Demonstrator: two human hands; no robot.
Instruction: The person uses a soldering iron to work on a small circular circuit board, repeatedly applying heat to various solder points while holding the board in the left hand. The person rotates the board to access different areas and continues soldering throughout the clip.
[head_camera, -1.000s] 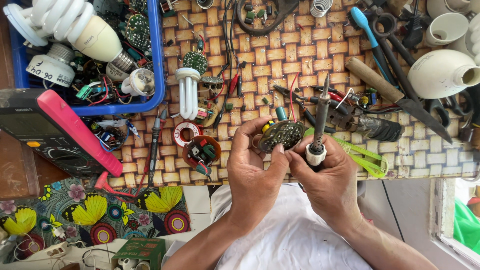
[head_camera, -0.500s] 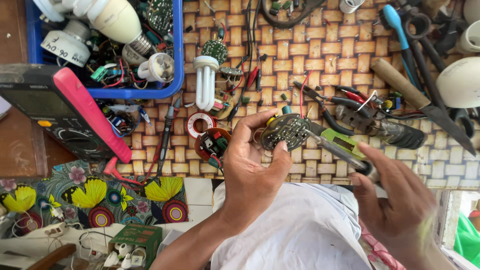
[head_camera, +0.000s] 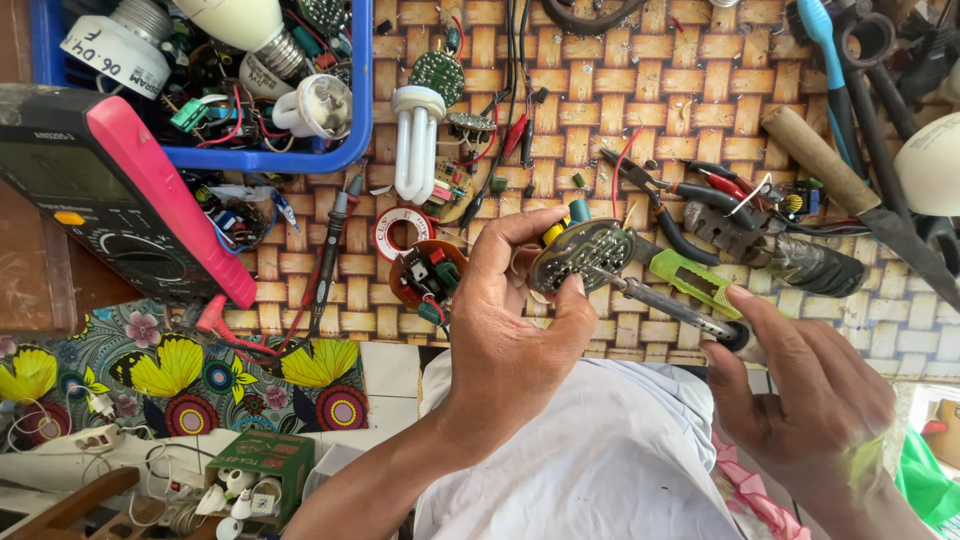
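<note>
**Round circuit board, held over the woven mat**

Head view. Round circuit board (head_camera: 583, 254) sat pinched in your left hand (head_camera: 520, 320), solder side up, just above the woven mat (head_camera: 700, 60). Your right hand (head_camera: 800, 390) gripped the soldering iron (head_camera: 665, 302) by its handle, tip touching the board. Judged best practice: you steadied the board and kept your thumb off the tip.

Blue bin (head_camera: 360, 110), upper left, held bulb bases, a white bulb (head_camera: 235, 18), wires and loose parts.
</note>
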